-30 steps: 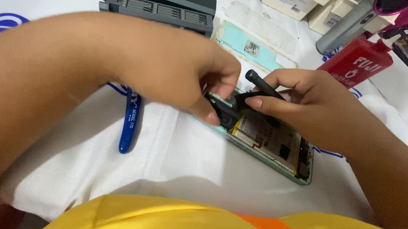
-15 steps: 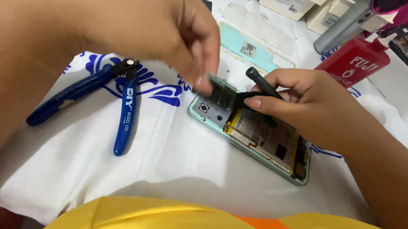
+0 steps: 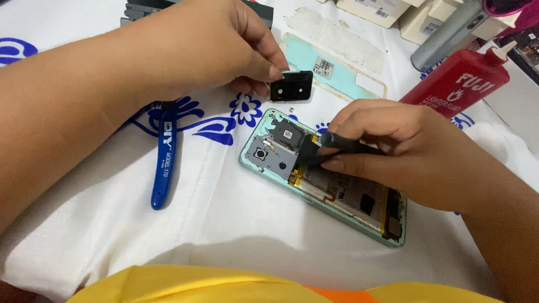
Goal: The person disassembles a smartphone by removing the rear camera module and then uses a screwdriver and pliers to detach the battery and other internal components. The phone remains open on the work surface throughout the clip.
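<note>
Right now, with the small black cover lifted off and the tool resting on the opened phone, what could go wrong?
1. The left hand pinches the small black cover only at its edge; it could drop onto the cloth.
2. The right hand presses a black tool on the opened phone near the battery; a slip might gouge it.

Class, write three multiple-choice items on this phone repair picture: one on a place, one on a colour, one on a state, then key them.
1. The blue-handled cutters lie: A left of the opened mint-green phone B on it C right of it.
2. The squeeze bottle is: A green B red C white.
3. The left hand holds: A nothing B a bottle C a small black rectangular cover.

A: they lie on the cloth at its left.
B: its body is red.
C: fingertips pinch it, raised.
</note>
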